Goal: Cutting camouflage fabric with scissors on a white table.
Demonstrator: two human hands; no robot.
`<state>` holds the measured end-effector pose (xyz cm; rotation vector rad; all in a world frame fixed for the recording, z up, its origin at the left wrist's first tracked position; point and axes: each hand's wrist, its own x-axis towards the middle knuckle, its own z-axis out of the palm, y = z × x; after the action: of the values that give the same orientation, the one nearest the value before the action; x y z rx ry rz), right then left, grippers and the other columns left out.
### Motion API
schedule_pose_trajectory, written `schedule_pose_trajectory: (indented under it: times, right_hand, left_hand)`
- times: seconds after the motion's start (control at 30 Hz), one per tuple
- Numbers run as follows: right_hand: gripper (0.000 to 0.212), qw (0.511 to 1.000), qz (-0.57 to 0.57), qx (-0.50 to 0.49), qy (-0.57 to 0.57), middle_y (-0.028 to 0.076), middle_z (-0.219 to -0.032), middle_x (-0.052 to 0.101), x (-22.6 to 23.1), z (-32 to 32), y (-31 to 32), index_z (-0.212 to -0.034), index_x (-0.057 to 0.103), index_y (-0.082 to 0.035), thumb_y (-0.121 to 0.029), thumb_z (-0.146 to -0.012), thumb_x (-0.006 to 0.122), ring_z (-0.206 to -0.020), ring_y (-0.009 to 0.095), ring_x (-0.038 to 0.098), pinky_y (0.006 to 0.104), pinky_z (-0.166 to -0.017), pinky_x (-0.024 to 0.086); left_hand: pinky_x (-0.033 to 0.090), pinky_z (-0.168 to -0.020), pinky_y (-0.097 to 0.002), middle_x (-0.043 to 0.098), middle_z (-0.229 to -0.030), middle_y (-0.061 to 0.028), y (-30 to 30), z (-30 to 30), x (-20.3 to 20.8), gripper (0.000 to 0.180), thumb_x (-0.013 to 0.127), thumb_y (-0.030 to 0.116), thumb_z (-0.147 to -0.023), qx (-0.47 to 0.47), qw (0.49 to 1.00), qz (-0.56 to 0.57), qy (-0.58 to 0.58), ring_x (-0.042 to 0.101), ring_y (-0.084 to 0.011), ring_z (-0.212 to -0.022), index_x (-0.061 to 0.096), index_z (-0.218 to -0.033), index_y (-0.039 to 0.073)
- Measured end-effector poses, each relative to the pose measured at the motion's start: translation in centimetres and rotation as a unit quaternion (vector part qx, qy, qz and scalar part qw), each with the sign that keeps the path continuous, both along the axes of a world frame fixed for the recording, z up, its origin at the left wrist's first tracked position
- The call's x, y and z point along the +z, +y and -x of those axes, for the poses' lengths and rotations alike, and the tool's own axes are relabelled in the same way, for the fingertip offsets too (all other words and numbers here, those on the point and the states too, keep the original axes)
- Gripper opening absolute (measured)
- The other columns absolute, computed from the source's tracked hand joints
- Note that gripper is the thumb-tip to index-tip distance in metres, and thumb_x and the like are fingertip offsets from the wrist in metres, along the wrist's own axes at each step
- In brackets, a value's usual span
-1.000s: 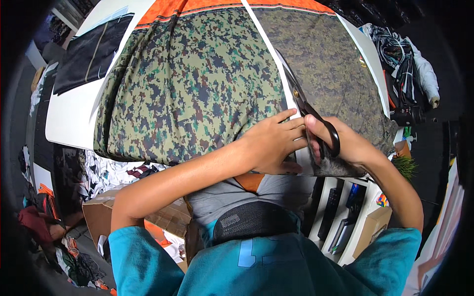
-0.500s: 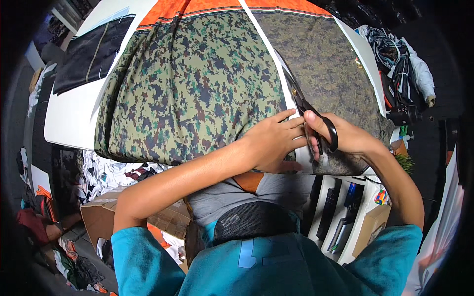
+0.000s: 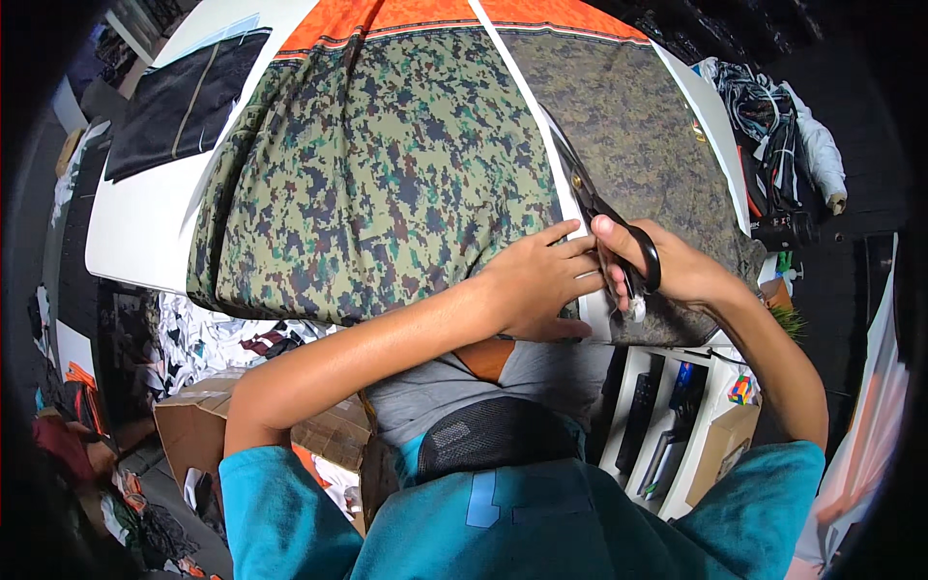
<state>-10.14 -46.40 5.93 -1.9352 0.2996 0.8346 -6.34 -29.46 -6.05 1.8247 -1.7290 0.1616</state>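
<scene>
Camouflage fabric in green, brown and black covers the middle of the table, with an orange band along its far end. A white strip separates it from a browner camouflage panel on the right. My left hand lies flat across the fabric's near right edge, fingers spread over the white strip. Black-handled scissors lie along that strip, blades pointing away from me. My right hand grips their handles, its thumb near the left fingertips. Whether the blades are apart is hard to make out.
Folded black cloth rests on the white table at the left. Below it stand a cardboard box and a heap of white scraps. A white shelf unit is under the right edge. Bundled cables lie at the far right.
Both hands and the scissors stay almost in place. A small pale bit now shows just below my right fingers. The whole view has shifted slightly.
</scene>
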Motion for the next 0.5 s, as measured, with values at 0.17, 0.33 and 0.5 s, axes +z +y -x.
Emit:
schedule_pose_trajectory:
  times: [0.17, 0.33, 0.5]
  right_hand:
    - [0.064, 1.0, 0.009, 0.009, -0.006, 0.007, -0.057, 0.055, 0.12, 0.05, 0.14, -0.067, 0.055, -0.004, -0.057, -0.1, 0.042, -0.05, 0.016, 0.056, 0.0266, -0.052, 0.048]
    - [0.065, 0.999, 0.008, 0.032, -0.011, 0.007, -0.056, 0.055, 0.41, -0.19, -0.36, -0.066, 0.055, -0.004, -0.058, -0.1, 0.041, -0.05, 0.017, 0.057, 0.0263, -0.053, 0.048]
    - [0.067, 0.999, -0.018, 0.033, 0.007, 0.008, -0.057, 0.055, 0.37, -0.74, -0.39, -0.066, 0.055, -0.004, -0.06, -0.099, 0.04, -0.052, 0.017, 0.058, 0.0259, -0.054, 0.047]
  left_hand:
    - [0.024, -0.116, -0.0431, 0.054, -0.13, -0.0092, 0.1, 0.08, 0.21, 0.054, 0.061, 0.048, -0.085, -0.003, 1.0, -0.015, 0.008, 0.046, -0.0272, -0.125, 0.053, -0.124, 0.012]
    - [0.024, -0.116, -0.0433, 0.053, -0.13, -0.0087, -0.07, 0.13, -0.02, 0.053, 0.06, 0.048, -0.085, 0.002, 1.0, 0.009, 0.002, 0.045, -0.0272, -0.126, 0.054, -0.123, 0.012]
    - [0.023, -0.116, -0.0434, 0.053, -0.131, -0.0082, -0.19, 0.13, -0.23, 0.053, 0.059, 0.05, -0.086, 0.001, 1.0, 0.008, 0.001, 0.045, -0.027, -0.127, 0.054, -0.123, 0.012]
